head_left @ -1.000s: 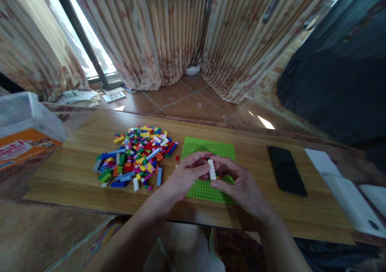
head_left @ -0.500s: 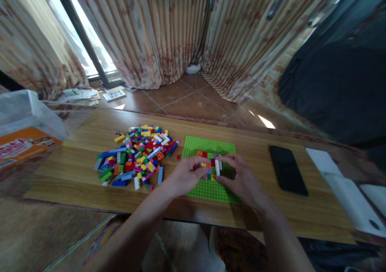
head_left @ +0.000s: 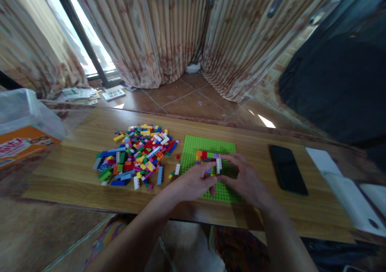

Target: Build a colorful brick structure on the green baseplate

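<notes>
Desk of pale wood carries my green baseplate; right hand fingers pinch a white brick on it, left hand fingers curl beside. Loose bricks lie left of the baseplate, a phone right, curtains and tiled floor beyond.

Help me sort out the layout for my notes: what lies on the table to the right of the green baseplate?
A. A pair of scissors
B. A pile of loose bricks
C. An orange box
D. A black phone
D: the black phone lies flat on the table, right of the green baseplate.
</notes>
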Tool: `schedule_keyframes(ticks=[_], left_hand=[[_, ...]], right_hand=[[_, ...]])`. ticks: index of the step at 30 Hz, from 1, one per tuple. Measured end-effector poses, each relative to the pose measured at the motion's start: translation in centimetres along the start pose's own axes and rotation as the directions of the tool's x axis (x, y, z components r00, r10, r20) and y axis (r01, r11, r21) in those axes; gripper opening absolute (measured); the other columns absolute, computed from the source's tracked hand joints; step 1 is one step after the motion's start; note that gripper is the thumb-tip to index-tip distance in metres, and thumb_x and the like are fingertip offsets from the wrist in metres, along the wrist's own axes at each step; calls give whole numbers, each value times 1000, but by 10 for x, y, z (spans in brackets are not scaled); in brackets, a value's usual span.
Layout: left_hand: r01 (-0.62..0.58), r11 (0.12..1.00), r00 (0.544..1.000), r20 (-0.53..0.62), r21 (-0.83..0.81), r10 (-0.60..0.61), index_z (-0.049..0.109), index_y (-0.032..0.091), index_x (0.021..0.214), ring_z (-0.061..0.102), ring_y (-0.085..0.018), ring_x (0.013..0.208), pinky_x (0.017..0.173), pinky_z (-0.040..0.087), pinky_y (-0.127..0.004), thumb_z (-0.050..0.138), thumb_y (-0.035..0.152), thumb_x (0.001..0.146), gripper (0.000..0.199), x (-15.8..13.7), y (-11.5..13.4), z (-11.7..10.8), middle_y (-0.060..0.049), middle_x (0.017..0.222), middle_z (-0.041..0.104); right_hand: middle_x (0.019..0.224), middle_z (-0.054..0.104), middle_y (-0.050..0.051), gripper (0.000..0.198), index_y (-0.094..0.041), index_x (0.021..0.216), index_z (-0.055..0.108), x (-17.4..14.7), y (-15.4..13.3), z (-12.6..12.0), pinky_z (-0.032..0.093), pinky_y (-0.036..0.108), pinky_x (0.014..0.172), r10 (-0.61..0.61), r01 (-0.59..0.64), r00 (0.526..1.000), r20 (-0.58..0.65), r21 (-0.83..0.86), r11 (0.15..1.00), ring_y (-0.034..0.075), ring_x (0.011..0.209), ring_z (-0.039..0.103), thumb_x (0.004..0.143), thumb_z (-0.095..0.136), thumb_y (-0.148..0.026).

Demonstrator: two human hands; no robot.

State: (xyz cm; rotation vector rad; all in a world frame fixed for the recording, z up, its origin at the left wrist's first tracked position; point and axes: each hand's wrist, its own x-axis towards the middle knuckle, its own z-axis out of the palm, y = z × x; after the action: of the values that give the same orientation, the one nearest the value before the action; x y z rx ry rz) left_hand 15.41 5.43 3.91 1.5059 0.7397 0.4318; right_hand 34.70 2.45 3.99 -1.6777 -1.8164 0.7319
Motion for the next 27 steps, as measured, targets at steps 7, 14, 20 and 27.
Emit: schedule_keyframes(ticks=[7, 14, 20, 27], left_hand=[[35, 999, 999, 2, 7, -35, 47, 12, 139, 49, -12, 49, 51, 36, -22, 49, 22, 87, 53, -2, -1, 0, 0, 62, 66], [24, 1000, 999, -24, 21, -23, 50, 12, 137, 53, -13, 52, 51, 38, -22, 49, 19, 85, 53, -2, 0, 3, 0, 60, 65], [30, 999, 999, -30, 25, -29, 47, 14, 141, 52, -13, 50, 50, 37, -22, 49, 21, 86, 56, -2, -1, 3, 0, 61, 65], [43, 998, 999, -24, 46, -42, 44, 12, 142, 52, -13, 50, 49, 36, -22, 49, 22, 86, 57, -2, -4, 4, 0, 62, 65]], right_hand=[[110, 64, 6, 37, -25, 116, 64, 1, 0, 1, 50, 38, 83, 48, -47, 998, -35, 32, 998, 22, 96, 62, 82, 65, -41], [90, 70, 8, 38, -18, 100, 63, 9, 6, 15, 52, 39, 75, 210, -186, 966, -152, 161, 969, 22, 80, 65, 77, 68, -47], [77, 70, 5, 34, -19, 87, 66, 14, 2, 16, 50, 36, 67, 251, -233, 952, -174, 122, 965, 21, 69, 64, 72, 70, -49], [73, 69, 5, 31, -18, 83, 67, 16, 3, 17, 48, 34, 64, 241, -218, 960, -145, 159, 963, 19, 66, 62, 73, 68, -47]])
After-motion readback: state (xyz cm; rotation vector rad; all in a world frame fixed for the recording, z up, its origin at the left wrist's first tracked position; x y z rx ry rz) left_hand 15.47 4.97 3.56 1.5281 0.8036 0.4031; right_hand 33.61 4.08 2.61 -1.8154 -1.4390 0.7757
